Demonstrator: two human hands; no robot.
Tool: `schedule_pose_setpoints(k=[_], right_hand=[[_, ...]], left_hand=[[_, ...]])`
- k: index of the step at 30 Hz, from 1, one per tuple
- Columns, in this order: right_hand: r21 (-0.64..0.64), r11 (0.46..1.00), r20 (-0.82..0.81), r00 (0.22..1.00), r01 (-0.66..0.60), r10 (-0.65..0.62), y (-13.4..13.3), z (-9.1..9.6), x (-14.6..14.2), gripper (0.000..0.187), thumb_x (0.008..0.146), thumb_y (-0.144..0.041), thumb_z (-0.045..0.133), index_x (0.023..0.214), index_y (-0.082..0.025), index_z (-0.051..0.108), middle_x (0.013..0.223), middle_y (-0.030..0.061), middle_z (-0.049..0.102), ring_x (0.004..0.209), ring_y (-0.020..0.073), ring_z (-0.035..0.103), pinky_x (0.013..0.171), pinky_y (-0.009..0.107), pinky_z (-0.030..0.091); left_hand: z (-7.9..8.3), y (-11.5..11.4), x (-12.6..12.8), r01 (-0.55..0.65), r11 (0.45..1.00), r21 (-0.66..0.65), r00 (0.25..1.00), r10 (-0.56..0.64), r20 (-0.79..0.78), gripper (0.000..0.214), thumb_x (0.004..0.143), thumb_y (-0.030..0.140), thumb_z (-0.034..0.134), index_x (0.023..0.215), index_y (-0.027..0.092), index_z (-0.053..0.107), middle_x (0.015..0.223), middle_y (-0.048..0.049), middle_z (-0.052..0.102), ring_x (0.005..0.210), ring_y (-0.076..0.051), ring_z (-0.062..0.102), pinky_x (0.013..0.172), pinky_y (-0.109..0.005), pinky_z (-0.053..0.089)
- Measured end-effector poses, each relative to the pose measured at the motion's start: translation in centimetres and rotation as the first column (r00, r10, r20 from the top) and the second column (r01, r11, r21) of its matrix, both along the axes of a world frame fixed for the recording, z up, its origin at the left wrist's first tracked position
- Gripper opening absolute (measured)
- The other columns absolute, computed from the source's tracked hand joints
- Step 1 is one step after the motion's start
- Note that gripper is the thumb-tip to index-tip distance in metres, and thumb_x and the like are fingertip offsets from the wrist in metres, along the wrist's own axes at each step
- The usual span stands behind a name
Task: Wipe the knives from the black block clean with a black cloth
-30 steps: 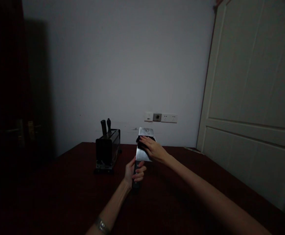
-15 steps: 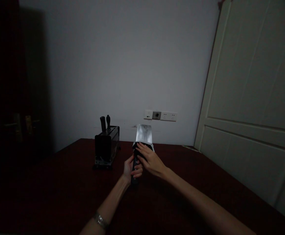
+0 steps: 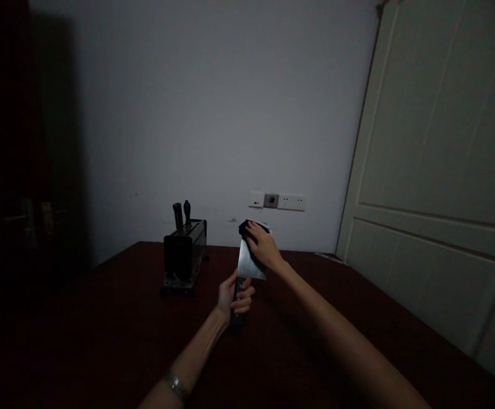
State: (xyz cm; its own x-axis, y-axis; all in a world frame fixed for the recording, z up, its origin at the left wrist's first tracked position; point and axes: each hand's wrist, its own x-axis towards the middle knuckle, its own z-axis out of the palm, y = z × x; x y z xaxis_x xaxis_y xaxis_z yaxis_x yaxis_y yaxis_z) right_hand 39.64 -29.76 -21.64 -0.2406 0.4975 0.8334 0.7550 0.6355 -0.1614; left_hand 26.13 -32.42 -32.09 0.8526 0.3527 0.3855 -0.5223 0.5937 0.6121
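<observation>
Left hand (image 3: 235, 296) gripped cleaver (image 3: 250, 262) by handle | right hand (image 3: 266, 247) held black cloth (image 3: 243, 228) against blade's far end | knife block (image 3: 179, 258) stood left, apart | worktop (image 3: 273, 355) far edge ran near wall (image 3: 213, 113)

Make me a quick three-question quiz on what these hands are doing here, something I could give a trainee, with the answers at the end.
1. Multiple choice: where does the left hand grip the cleaver?
A) by the far end of the blade
B) by its handle
C) by both long edges
2. True or false: the black cloth lies on the tabletop, apart from the right hand.
3. Count: how many dark handles stick up from the knife holder?

Key:
1. B.
2. False; the cloth is under the right hand, against the blade.
3. Two.
</observation>
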Motion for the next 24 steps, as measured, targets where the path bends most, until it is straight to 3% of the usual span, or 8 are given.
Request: schedule_pose_setpoints(k=[6, 8, 11, 19, 21, 24], right_hand=[[-0.084, 0.986, 0.031, 0.989, -0.142, 0.145, -4.0, -5.6, -2.1, 0.041, 0.083, -0.017, 0.045, 0.123, -0.018, 0.051, 0.133, 0.0089, 0.046, 0.128, 0.0195, 0.033, 0.104, 0.042, 0.031], [-0.102, 0.982, 0.054, 0.985, -0.160, 0.167, -4.7, -6.5, -2.1, 0.042, 0.083, -0.016, 0.044, 0.125, -0.018, 0.049, 0.134, 0.0089, 0.045, 0.128, 0.0193, 0.032, 0.105, 0.042, 0.030], [-0.097, 0.984, 0.101, 0.982, -0.152, 0.161, -4.2, -5.7, -1.3, 0.041, 0.084, -0.017, 0.044, 0.124, -0.016, 0.049, 0.132, 0.0100, 0.046, 0.128, 0.0194, 0.033, 0.106, 0.041, 0.029], [0.041, 0.999, 0.033, 0.999, 0.028, -0.029, 1.0, 0.6, 2.1, 0.036, 0.084, -0.019, 0.045, 0.118, -0.014, 0.055, 0.128, 0.0129, 0.050, 0.124, 0.0222, 0.040, 0.104, 0.042, 0.033], [0.050, 0.998, 0.029, 0.999, 0.040, -0.041, 1.0, 0.7, 2.3, 0.036, 0.083, -0.019, 0.045, 0.118, -0.012, 0.056, 0.128, 0.0141, 0.050, 0.123, 0.0226, 0.040, 0.104, 0.042, 0.033], [0.036, 0.999, 0.056, 0.998, -0.020, 0.018, -0.8, -1.4, 1.6, 0.037, 0.083, -0.019, 0.045, 0.118, -0.014, 0.055, 0.129, 0.0131, 0.049, 0.125, 0.0218, 0.038, 0.104, 0.041, 0.032]], left_hand=[[-1.1, 1.6, -0.7, -0.125, 0.992, -0.030, 0.992, 0.125, -0.001, 0.036, 0.082, 0.045, 0.044, 0.063, 0.015, 0.041, 0.044, 0.0078, 0.030, 0.026, -0.001, 0.011, 0.025, -0.013, 0.017], [-1.3, 1.9, -0.7, -0.140, 0.990, -0.028, 0.990, 0.140, -0.003, 0.034, 0.081, 0.044, 0.045, 0.062, 0.015, 0.041, 0.044, 0.0076, 0.031, 0.026, -0.001, 0.011, 0.025, -0.013, 0.017], [-1.0, 1.7, -0.7, -0.079, 0.997, -0.003, 0.997, 0.079, -0.006, 0.035, 0.083, 0.045, 0.042, 0.065, 0.015, 0.042, 0.046, 0.0073, 0.033, 0.026, -0.001, 0.011, 0.025, -0.013, 0.016], [-0.4, 0.2, -0.1, 0.061, 0.998, 0.033, 0.997, -0.060, -0.048, 0.045, 0.088, 0.051, 0.027, 0.065, 0.015, 0.040, 0.046, 0.0076, 0.030, 0.024, -0.001, 0.011, 0.024, -0.013, 0.017], [-0.4, 0.2, -0.1, 0.068, 0.997, 0.038, 0.997, -0.066, -0.051, 0.044, 0.088, 0.051, 0.028, 0.065, 0.015, 0.041, 0.046, 0.0075, 0.031, 0.024, -0.001, 0.012, 0.024, -0.013, 0.018], [-0.4, 0.4, -0.3, 0.048, 0.998, 0.034, 0.999, -0.047, -0.024, 0.041, 0.088, 0.049, 0.030, 0.065, 0.016, 0.040, 0.047, 0.0077, 0.030, 0.024, -0.001, 0.011, 0.024, -0.013, 0.018]])
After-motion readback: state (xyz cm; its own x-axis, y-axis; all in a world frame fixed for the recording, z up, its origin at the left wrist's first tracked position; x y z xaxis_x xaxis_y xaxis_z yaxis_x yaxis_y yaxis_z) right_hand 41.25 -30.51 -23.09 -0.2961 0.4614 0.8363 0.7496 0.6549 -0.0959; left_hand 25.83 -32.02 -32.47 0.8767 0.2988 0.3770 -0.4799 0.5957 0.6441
